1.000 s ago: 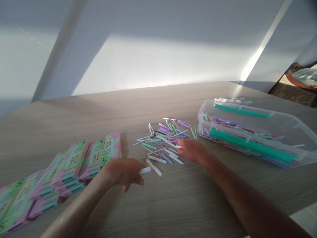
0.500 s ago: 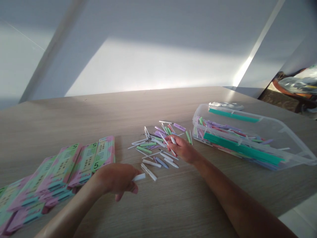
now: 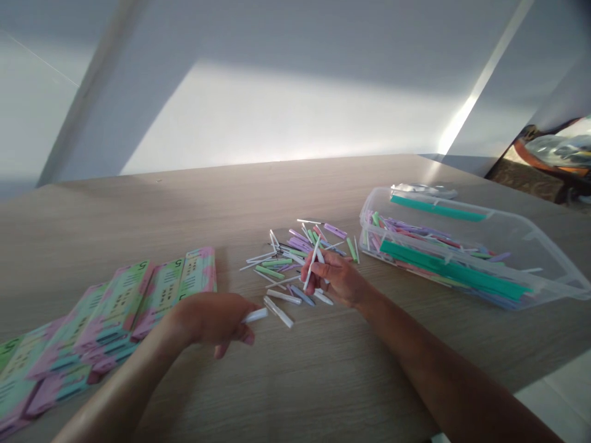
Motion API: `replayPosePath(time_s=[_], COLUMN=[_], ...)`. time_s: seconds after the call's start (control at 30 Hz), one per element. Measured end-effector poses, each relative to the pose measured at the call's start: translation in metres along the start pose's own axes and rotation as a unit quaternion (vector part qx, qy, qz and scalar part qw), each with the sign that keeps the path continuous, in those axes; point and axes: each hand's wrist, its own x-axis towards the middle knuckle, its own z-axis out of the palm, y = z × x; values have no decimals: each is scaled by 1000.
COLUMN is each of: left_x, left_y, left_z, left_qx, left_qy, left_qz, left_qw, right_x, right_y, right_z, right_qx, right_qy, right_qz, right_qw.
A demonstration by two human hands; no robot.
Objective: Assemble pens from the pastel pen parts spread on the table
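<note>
My left hand (image 3: 215,317) is closed around a white pen barrel (image 3: 255,315), whose end sticks out past the fingers toward the right. Between the fingertips of my right hand (image 3: 340,278) is a thin white pen refill (image 3: 311,266), tilted nearly upright, along with a second, thicker white pen part (image 3: 321,261). That hand hovers over the right side of a loose heap of pen parts (image 3: 277,263) in white, green, purple and blue. Just right of my left hand, clear-and-white pen pieces (image 3: 279,311) lie on the table.
Pink and green printed boxes (image 3: 115,307) are stacked at the left. On the right stands a clear plastic bin (image 3: 549,246) with teal strips, holding many coloured pen parts. A crumpled clear plastic bag (image 3: 422,191) lies behind it. The pale wall (image 3: 277,117) borders the table's far edge.
In my right hand the refill has swung from a leftward slant to nearly upright, and the fingers have curled in more. My left hand keeps its hold with little movement. The view has shifted slightly.
</note>
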Motion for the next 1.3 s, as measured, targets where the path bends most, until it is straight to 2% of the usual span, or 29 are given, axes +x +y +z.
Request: replayPosePath(time_s=[0.23, 0.37, 0.5, 0.67, 0.87, 1.1, 1.3], left_x=[-2, -2, -3, -4, -8, -12, -15], left_y=[3, 3, 2, 1, 0, 3, 3], left_z=[-4, -3, -2, -3, -5, -5, -6], left_qx=[6, 17, 10, 5, -3, -24, -33], left_qy=[-4, -2, -1, 2, 8, 2, 14], left_qz=[3, 2, 13, 10, 22, 41, 51], left_qw=[1000, 1000, 1000, 1000, 1000, 999, 998], right_x=[-6, -5, -6, -9, -13, -18, -18], right_y=[16, 19, 17, 23, 35, 50, 55], right_z=[38, 54, 59, 64, 74, 90, 92], right_qx=[77, 115, 125, 109, 88, 94, 116], right_qy=[-45, -30, -10, -22, 45, 56, 44], right_qz=[12, 1, 2, -19, -70, -29, -21], right_qw=[996, 993, 992, 994, 993, 994, 992])
